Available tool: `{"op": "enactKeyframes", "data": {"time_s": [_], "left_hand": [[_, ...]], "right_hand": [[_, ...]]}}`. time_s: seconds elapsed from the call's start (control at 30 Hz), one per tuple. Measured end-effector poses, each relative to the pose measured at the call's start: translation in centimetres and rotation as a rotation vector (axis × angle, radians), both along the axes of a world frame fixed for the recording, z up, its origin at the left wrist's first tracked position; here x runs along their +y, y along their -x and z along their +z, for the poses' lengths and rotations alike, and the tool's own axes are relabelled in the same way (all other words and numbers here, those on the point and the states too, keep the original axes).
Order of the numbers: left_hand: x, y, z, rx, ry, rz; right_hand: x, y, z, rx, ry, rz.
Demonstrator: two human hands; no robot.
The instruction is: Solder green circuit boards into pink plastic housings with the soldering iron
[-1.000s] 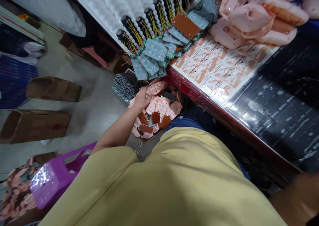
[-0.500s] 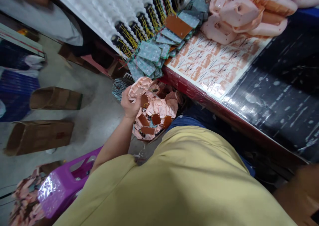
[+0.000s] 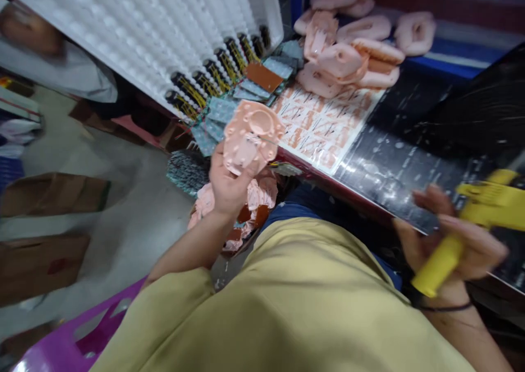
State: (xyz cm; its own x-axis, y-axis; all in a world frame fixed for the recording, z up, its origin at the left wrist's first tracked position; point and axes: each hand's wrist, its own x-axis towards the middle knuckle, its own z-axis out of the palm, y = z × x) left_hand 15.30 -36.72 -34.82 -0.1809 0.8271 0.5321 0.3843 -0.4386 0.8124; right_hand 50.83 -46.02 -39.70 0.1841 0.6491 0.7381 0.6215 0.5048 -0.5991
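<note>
My left hand (image 3: 232, 189) grips a pink molded plastic shell (image 3: 250, 137) by its lower edge, thumb on the face turned up to me. Screw posts and a round recess show on that face. At the right, my right hand (image 3: 455, 246) is around the handle of a yellow pistol-grip tool (image 3: 488, 202); motion blurs its fingers, and the tool's exact kind is unclear. Below the left hand, a container of pink parts (image 3: 262, 191) with brown boards is partly hidden by my forearm. Green-backed circuit boards (image 3: 213, 120) with yellow wires lie just behind the shell.
White ridged foam trays (image 3: 164, 27) stand at the back left. More pink shells (image 3: 340, 60) are heaped on the black-topped table (image 3: 381, 158) beside a printed sheet (image 3: 315, 137). Cardboard boxes (image 3: 45, 268) and a purple stool (image 3: 77, 328) stand at the left. Another person's sleeve (image 3: 82, 71) shows beyond.
My left hand has raised the pink shell and turned its inner face toward me. My right hand has come into clear view at the right with the yellow tool. The view has shifted.
</note>
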Motion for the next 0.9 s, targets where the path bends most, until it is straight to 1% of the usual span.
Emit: {"op": "enactKeyframes", "data": {"time_s": [0.03, 0.1, 0.2, 0.23, 0.27, 0.33, 0.4, 0.47, 0.53, 0.67, 0.77, 0.83, 0.9], "left_hand": [[0.2, -2.1, 0.3, -0.028, 0.051, -0.075], [0.4, -6.2, 1.0, -0.071, 0.146, -0.224], [0.6, -10.9, 1.7, -0.109, 0.24, -0.441], [0.9, -12.0, 1.7, -0.113, 0.251, -0.498], [1.2, -12.8, 1.7, -0.111, 0.254, -0.54], [2.3, -13.8, 1.3, -0.086, 0.239, -0.57], [3.7, -14.1, 0.9, -0.006, 0.214, -0.549], [4.9, -14.1, 0.8, 0.145, 0.181, -0.521], [5.8, -14.2, 0.9, 0.334, 0.154, -0.523], [6.8, -14.6, 1.3, 0.665, 0.1, -0.534], [7.8, -14.9, 2.0, 0.768, 0.027, -0.569], [8.4, -15.3, 2.9, 0.77, -0.015, -0.648], [8.9, -16.3, 4.0, 0.792, -0.054, -0.727]], "right_hand": [[0.6, 0.6, 0.1, -0.095, -0.039, 0.092], [1.8, 2.0, 0.6, -0.161, -0.086, 0.203], [3.2, 3.9, 1.4, -0.111, -0.057, 0.249], [3.5, 4.2, 1.7, -0.08, -0.058, 0.241], [3.5, 4.3, 1.9, -0.05, -0.071, 0.204], [3.2, 4.1, 2.2, -0.01, -0.095, 0.114], [2.6, 3.3, 2.6, -0.004, -0.089, 0.03], [1.9, 2.2, 2.8, -0.005, -0.04, -0.038], [1.4, 1.2, 2.8, -0.003, 0.005, -0.103], [0.8, -0.1, 2.4, -0.014, 0.02, -0.214], [0.5, -0.7, 2.1, -0.048, 0.054, -0.278], [0.3, -0.9, 1.9, -0.055, 0.079, -0.296], [0.2, -1.1, 1.9, -0.054, 0.084, -0.304]]}}
